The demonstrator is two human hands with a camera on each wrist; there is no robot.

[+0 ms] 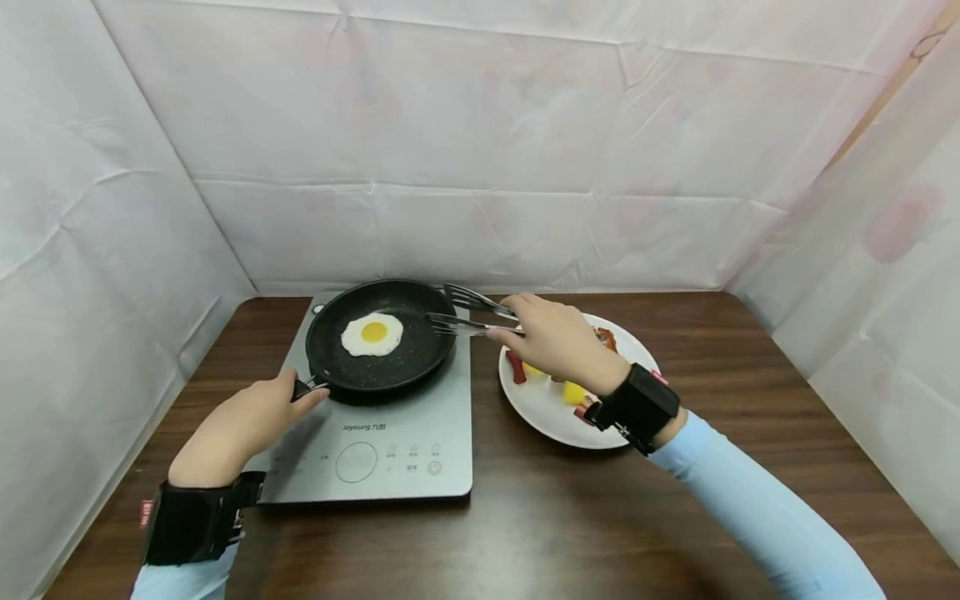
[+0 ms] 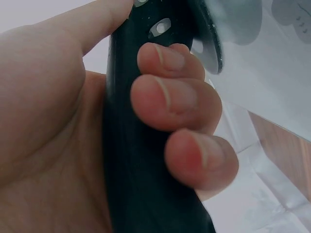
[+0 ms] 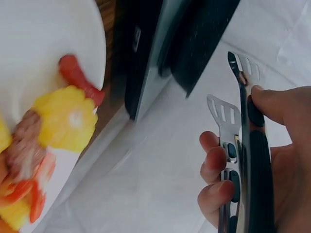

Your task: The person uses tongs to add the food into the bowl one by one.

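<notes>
A black frying pan [image 1: 420,358] sits on a silver induction cooker [image 1: 442,433], with a fried egg [image 1: 372,334] in its left half. My left hand [image 1: 251,421] grips the pan's black handle [image 2: 146,194], fingers wrapped round it in the left wrist view. Metal tongs [image 1: 480,310] with slotted ends and dark grips are in my right hand [image 1: 558,337], thumb on one arm and fingers round the other. Their arms stand apart, tips over the pan's right rim, with nothing between them. The right hand is above the far-left part of a white plate [image 1: 543,421], partly hiding it.
On the plate lie corn pieces [image 3: 65,119], a red sausage piece [image 3: 80,77], browned meat [image 3: 26,141] and shrimp [image 3: 39,189]. The plate stands right of the cooker on a brown wooden table [image 1: 517,517]. White sheeting [image 1: 465,150] rises behind and at both sides.
</notes>
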